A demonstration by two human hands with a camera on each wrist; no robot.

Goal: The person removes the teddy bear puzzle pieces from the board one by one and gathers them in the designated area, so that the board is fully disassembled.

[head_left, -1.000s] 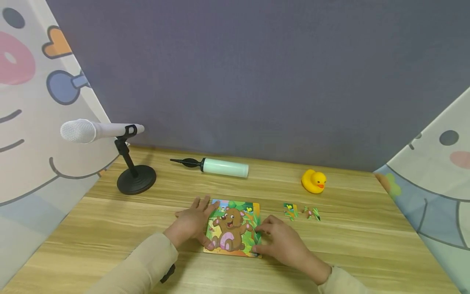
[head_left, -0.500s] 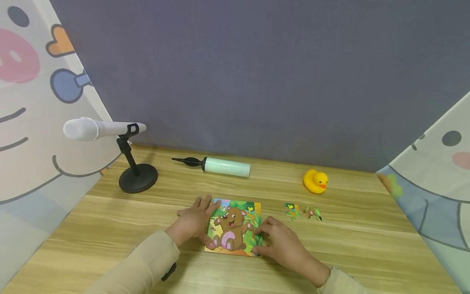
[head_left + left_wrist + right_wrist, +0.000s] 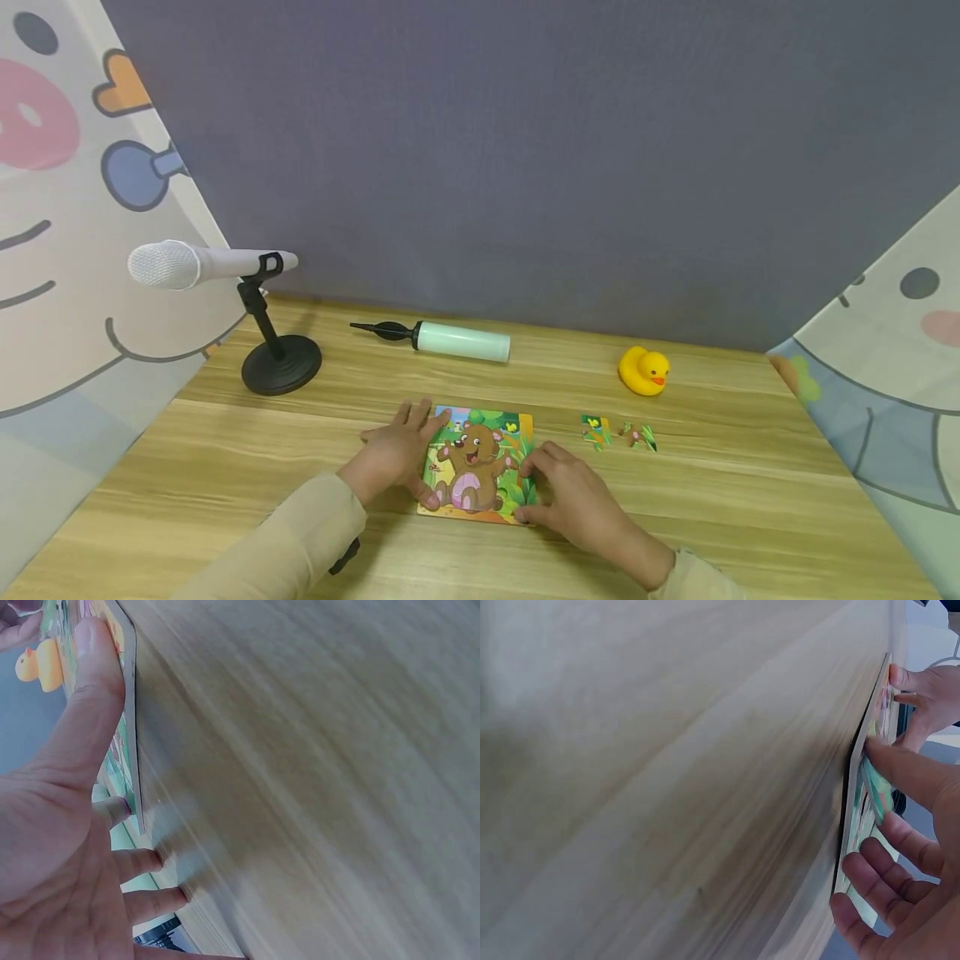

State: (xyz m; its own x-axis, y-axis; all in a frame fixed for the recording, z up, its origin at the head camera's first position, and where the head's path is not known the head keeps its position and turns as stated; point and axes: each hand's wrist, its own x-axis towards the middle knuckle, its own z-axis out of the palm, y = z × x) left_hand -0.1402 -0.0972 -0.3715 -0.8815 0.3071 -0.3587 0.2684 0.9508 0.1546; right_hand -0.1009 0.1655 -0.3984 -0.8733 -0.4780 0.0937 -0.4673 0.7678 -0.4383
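A jigsaw puzzle (image 3: 474,467) with a brown bear on it lies flat on the table. Along its left edge rests my left hand (image 3: 393,454), fingers spread, the thumb (image 3: 97,667) lying on the lower left corner. At the right edge, my right hand (image 3: 581,496) pinches a green puzzle piece (image 3: 877,787) between thumb and forefinger; in the right wrist view this piece sits tilted against the puzzle's surface. Its other fingers are bent near the edge. Right of the puzzle lie loose puzzle pieces (image 3: 596,431), among them a brown and green one (image 3: 637,436).
Behind the puzzle lies a pale green hand pump (image 3: 461,342) with a black nozzle. A yellow rubber duck (image 3: 642,371) sits at the back right. At the back left, a white microphone (image 3: 210,264) is mounted on a black stand (image 3: 281,365). A grey partition (image 3: 525,167) rises behind the table.
The right fingers shift very slightly at the puzzle's right edge. The left hand keeps its place, and the loose pieces have not moved.
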